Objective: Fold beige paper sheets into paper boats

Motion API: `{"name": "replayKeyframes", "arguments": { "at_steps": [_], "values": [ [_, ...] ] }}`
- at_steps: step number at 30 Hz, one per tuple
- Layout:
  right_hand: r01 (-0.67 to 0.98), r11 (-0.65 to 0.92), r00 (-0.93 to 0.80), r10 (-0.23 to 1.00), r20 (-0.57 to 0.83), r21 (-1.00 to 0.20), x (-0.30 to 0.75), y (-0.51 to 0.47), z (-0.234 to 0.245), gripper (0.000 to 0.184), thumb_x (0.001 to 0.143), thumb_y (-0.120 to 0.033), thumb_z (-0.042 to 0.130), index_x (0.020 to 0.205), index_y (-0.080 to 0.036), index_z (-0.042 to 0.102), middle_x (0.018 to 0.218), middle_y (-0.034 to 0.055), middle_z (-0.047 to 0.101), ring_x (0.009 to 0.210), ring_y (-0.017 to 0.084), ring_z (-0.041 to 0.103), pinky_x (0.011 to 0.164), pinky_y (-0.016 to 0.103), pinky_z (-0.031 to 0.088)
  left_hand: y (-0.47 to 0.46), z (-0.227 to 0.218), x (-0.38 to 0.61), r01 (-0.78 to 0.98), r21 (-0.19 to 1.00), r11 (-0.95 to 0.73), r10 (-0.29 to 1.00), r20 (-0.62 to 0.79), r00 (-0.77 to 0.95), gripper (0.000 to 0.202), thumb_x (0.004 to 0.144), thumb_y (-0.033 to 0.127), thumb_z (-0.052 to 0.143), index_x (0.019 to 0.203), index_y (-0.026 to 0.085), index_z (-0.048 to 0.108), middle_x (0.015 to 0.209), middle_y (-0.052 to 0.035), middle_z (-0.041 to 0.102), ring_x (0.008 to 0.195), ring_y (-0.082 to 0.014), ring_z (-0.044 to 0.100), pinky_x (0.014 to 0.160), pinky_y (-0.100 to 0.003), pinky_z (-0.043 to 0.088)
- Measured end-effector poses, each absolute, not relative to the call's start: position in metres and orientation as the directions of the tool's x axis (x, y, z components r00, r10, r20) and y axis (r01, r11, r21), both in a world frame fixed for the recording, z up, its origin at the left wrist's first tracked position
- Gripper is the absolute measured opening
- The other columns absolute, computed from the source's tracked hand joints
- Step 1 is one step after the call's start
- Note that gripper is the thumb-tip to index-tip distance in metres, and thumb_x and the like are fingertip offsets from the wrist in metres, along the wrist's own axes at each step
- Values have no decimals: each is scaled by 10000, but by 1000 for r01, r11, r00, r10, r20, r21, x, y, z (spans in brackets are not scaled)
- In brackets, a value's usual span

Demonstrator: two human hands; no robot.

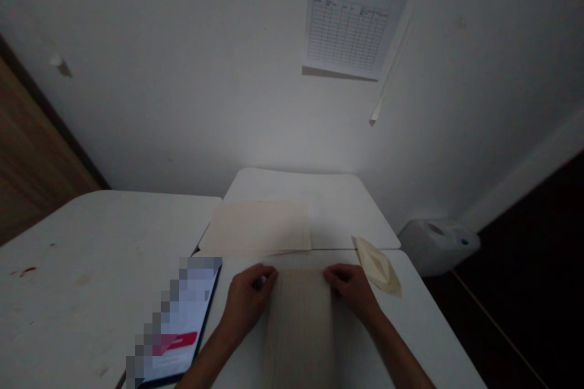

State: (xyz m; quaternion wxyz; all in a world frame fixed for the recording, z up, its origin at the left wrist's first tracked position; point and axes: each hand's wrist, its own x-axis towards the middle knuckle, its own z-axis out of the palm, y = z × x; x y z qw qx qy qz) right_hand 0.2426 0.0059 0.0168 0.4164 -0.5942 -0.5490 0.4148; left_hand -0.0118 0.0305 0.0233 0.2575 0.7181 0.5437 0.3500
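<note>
A long beige sheet (300, 328), of paper or thin cloth, lies in front of me and runs off the bottom of the view. At its far left corner, my left hand (250, 293) is closed in a pinch. The far right corner is pinched by my right hand (351, 289). Beyond my hands rests a flat stack or sheet of similar beige material (258, 228). Right of my right hand sits a small folded beige piece (378, 264), with its middle raised. A tablet or large phone (187, 316) lies left of my left forearm, its screen partly pixelated.
The white tables (328, 206) meet along seams and stand against a pale wall (205, 73). A printed chart (353, 30) is fixed to that wall. On the right, a whitish plastic jug (438, 246) stands below table height. Reddish marks (28, 270) stain the left table.
</note>
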Motion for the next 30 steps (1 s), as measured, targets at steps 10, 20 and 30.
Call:
{"name": "replayKeyframes", "arguments": {
  "at_steps": [10,20,30],
  "values": [
    [567,25,114,988,109,-823,239,3,24,123,726,-271,665,739,-195,760,723,47,728,649,196,651,633,281,475,25,22,-3,828,471,-306,948,233,218,213,889,232,499,830,230,704,846,-19,656,765,-178,625,674,-268,409],
    [684,65,91,981,174,-727,233,1,31,122,755,-235,623,727,-201,736,718,35,708,657,183,629,654,282,458,22,15,0,902,291,-320,939,227,260,206,920,209,460,908,222,665,991,-49,635,913,-199,608,715,-284,456],
    [720,105,72,972,225,-686,232,-2,26,201,778,-217,616,959,-192,700,859,57,680,709,191,623,704,307,483,22,14,-2,853,409,-324,930,303,208,168,920,213,469,953,189,632,959,-63,630,889,-210,604,759,-317,473]
  ]
}}
